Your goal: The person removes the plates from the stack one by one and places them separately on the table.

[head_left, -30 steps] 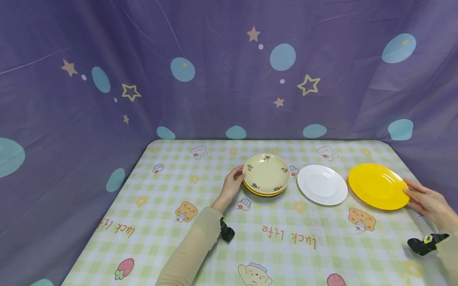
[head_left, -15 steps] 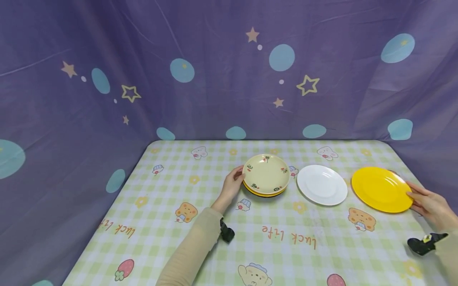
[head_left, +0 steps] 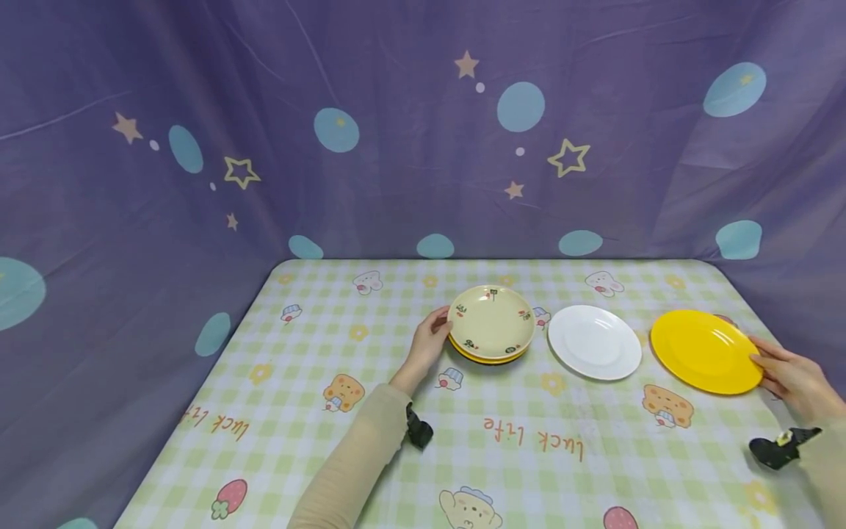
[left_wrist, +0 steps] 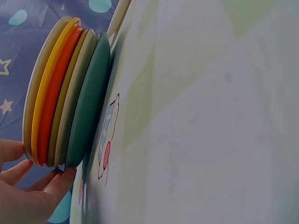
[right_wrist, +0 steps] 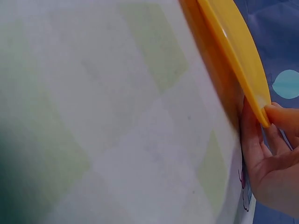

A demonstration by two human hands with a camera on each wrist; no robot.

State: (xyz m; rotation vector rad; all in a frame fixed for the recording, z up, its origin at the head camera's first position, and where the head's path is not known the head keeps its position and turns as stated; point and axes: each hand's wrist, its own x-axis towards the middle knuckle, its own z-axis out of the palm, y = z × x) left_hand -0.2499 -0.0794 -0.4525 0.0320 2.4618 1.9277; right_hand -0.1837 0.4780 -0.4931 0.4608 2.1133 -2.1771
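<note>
I am seeing the yellow plate at right of frame settling further right than a second ago, its near rim pinched by the right hand. The left hand is unchanged, fingers touching the plate stack at centre.

Three lots of dishes are sitting in a row across the table: a stack of plates at the left, a single plate just beside it, and a third plate farthest right. The left hand is resting against the stack's left edge, while the right hand is holding the third plate's right rim.
</note>
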